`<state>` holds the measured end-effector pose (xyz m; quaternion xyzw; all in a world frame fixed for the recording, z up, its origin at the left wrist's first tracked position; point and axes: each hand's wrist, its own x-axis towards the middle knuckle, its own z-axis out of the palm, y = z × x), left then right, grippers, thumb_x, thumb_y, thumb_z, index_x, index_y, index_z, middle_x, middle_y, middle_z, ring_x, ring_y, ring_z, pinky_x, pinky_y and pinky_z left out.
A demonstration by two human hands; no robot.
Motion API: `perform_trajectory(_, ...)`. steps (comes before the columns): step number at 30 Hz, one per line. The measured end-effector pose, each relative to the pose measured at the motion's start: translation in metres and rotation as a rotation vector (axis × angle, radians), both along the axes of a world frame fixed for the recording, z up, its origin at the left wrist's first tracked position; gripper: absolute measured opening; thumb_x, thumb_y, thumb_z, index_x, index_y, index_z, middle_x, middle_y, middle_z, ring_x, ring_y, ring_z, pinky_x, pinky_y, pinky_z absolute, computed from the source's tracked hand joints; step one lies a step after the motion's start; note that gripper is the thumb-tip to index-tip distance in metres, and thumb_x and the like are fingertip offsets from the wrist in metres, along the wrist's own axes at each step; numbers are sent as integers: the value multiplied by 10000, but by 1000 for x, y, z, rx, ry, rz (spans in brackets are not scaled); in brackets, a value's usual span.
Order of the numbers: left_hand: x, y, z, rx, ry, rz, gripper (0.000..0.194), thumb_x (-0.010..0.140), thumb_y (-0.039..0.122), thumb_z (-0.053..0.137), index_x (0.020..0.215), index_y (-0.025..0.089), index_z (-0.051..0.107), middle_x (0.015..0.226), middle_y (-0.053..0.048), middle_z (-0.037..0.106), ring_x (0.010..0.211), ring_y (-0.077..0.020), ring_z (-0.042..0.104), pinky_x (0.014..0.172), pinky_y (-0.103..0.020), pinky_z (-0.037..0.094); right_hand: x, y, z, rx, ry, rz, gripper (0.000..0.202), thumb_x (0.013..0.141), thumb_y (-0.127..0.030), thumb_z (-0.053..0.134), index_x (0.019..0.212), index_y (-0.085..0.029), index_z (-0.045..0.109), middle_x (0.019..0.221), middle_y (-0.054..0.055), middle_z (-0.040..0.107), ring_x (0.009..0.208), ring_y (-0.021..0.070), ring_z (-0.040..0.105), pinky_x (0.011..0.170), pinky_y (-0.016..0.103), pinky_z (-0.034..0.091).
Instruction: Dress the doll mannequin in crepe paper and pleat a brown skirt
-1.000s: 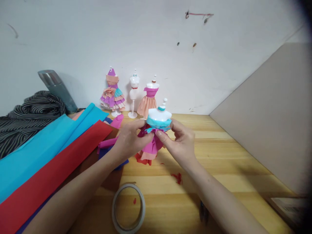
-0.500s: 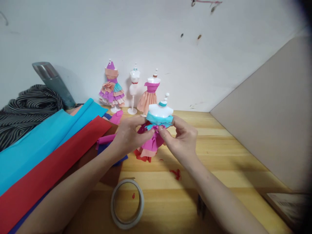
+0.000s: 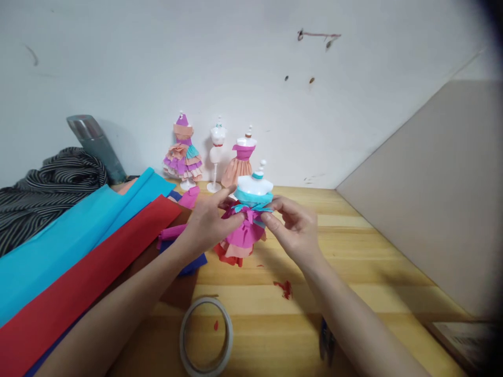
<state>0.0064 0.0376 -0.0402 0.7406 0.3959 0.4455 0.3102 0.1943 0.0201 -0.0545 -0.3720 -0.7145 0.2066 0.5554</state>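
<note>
Hands: my left hand [image 3: 206, 222] and right hand [image 3: 296, 230] are both up on the little mannequin [image 3: 253, 189] in the middle of the wooden table [image 3: 353, 272]
Left hand: fingers closed around the waist from the left, thumb on the pink paper skirt [image 3: 244, 235]
Right hand: fingertips pinched narrow on the teal paper band [image 3: 253, 205] at the waist — looks like it grips a loose end of it
Mannequin: upright, white bust on top, teal wrap under it, pink skirt with peach and red layers below, standing near the table's middle
Behind it: three more mannequins by the wall — ruffled one [image 3: 183, 154], bare white one [image 3: 216, 152], peach-skirted one [image 3: 239, 159]
Left side: blue paper sheet [image 3: 70, 230] and red paper sheet [image 3: 78, 283] lying side by side, striped cloth [image 3: 43, 188] past them
Near me: tape roll [image 3: 206, 335] flat on the wood, well apart from both hands, with a red paper scrap [image 3: 285, 288] close by
</note>
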Motion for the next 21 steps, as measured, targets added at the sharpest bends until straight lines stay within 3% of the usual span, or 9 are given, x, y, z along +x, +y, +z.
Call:
perform_trajectory(5, -1, -1, -1, -7, 1, -40, 331, 752, 216, 575, 1061, 127, 652, 895, -42, 700, 902, -192, 666, 873, -310, 515, -2, 0, -1, -76, 131, 18, 150, 805, -229, 637, 674, -192, 574, 668, -6, 595, 591, 121, 514, 571, 255, 408)
perform_trajectory(15, 0, -1, -3, 14, 4, -10, 269, 728, 176, 592, 984, 129, 660, 878, -49, 710, 871, -198, 664, 828, -296, 506, -7, 7, 2, -478, 587, 160, 187, 659, -334, 743, 673, -185, 632, 588, -5, 607, 541, 129, 543, 560, 270, 444)
perform_trajectory(17, 1, -1, -3, 14, -10, -19, 268, 734, 176, 590, 989, 129, 660, 874, -48, 711, 876, -195, 668, 840, -293, 507, -7, 6, 2, -437, 549, 125, 170, 668, -318, 739, 692, -188, 632, 613, -2, 624, 556, 131, 554, 564, 268, 449)
perform_trajectory(21, 1, -1, -3, 39, -27, -21, 268, 733, 183, 593, 985, 125, 666, 876, -44, 715, 838, -179, 663, 815, -276, 510, -8, 0, 2, -168, 283, -50, 70, 700, -209, 715, 744, -202, 661, 671, -6, 652, 623, 137, 574, 612, 265, 457)
